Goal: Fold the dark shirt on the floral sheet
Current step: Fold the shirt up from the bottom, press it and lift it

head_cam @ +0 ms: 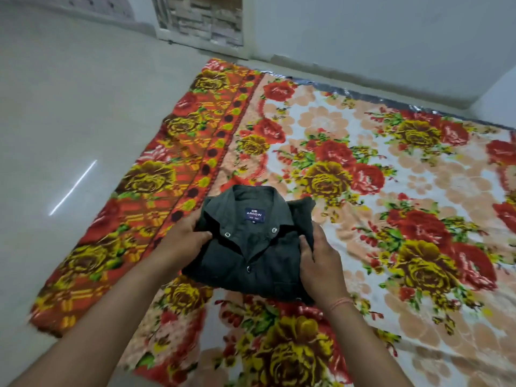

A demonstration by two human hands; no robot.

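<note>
On the floral sheet, near its orange border, your dark shirt lies folded into a compact bundle, collar up; expect it light, soft and floppy, so hold both side edges; your left hand and right hand flank it, each gripping a side

Glossy pale floor, white wall, perhaps stonework.

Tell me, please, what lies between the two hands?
In the head view, the folded dark shirt lies between the left hand and the right hand; each hand holds one side of it.
</note>
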